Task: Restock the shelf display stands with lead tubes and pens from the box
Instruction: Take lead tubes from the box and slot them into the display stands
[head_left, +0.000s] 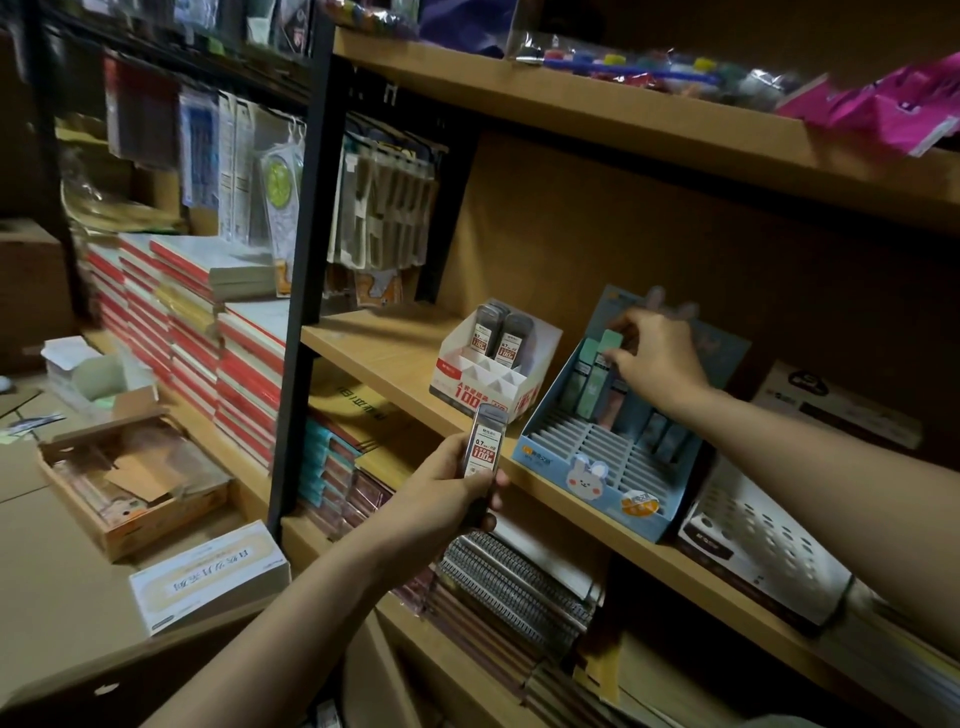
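My left hand (447, 486) grips a grey lead tube (484, 440) with a red and white label, upright, just below the front edge of the middle shelf. A white and red display stand (493, 366) on that shelf holds two similar grey tubes at its back. To its right stands a blue display stand (602, 452) with a rabbit picture and several slots. My right hand (657, 358) reaches into it and pinches the top of a green tube (608, 345) standing in the back row beside other pastel tubes.
The wooden shelf (374, 348) runs from left to lower right, with a white perforated tray (763, 545) and a dark box right of the blue stand. An open cardboard box (130, 483) and a white carton (208, 577) lie at lower left. Notebooks fill the lower shelf.
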